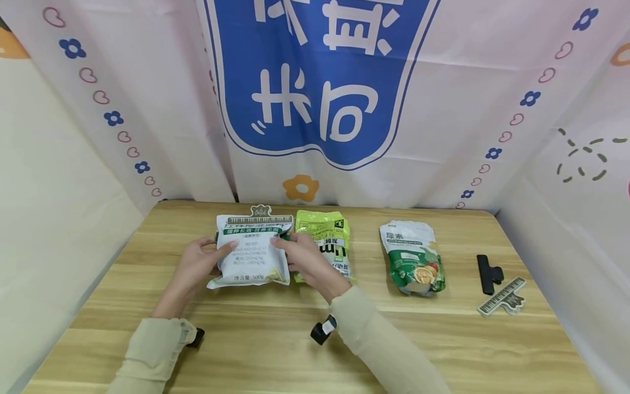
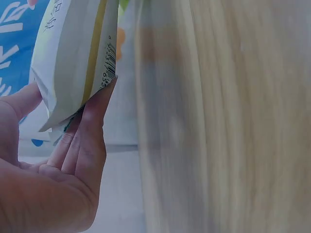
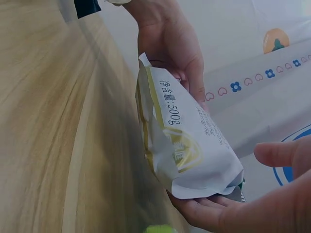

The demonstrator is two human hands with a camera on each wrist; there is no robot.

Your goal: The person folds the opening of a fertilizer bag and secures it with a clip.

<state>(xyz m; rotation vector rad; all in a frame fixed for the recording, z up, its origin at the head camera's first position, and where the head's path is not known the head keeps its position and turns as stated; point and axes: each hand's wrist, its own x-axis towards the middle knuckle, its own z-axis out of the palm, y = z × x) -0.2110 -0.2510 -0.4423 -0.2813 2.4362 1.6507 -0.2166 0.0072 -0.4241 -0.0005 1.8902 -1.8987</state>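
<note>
A white 500g bag (image 1: 253, 254) of printed packaging is held up over the left part of the table, its lettered side facing up. A piano-keyboard clip (image 1: 260, 219) sits along its top edge. My left hand (image 1: 199, 260) grips the bag's left side, with the thumb on the front and the fingers (image 2: 92, 126) behind. At the opposite side my right hand (image 1: 310, 260) holds the bag, its fingers (image 3: 204, 211) under the back and its thumb over the front. The lower corner and yellow emblem of the bag (image 3: 194, 141) show in the right wrist view.
Just right of the held bag lies a green-yellow bag (image 1: 327, 224), partly behind my right hand. Farther right is a green-and-white pouch (image 1: 413, 257). Near the table's right edge lie a black clip (image 1: 486, 273) and another keyboard-pattern clip (image 1: 502, 296). A printed curtain (image 1: 443, 180) hangs behind the table.
</note>
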